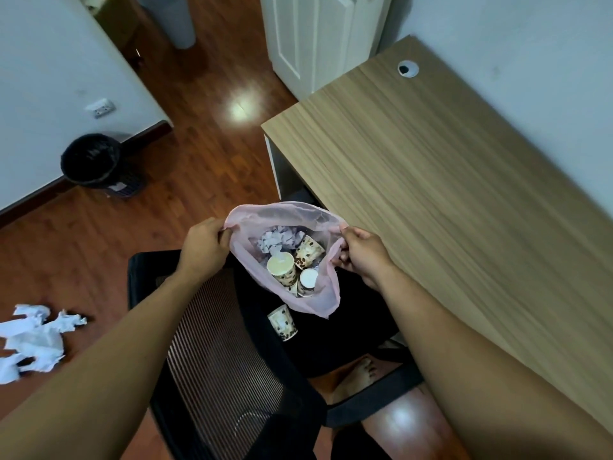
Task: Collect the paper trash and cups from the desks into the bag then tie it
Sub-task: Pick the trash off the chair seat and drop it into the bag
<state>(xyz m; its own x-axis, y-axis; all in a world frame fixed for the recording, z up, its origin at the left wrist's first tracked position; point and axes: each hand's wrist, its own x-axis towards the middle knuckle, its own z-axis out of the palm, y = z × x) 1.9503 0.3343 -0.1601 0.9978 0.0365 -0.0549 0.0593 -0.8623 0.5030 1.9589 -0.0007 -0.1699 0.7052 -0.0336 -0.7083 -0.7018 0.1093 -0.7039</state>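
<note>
Pinching the pink bag [326,293] rim, left hand [205,244] and right hand [363,257] hold it open — tying now likely strands 1 cup [282,323] on the chair [215,343], plus floor paper [33,336]

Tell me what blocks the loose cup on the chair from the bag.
Nothing visible. The cup lies on the chair seat beside the open bag; the left hand and right hand grip its rim.
</note>
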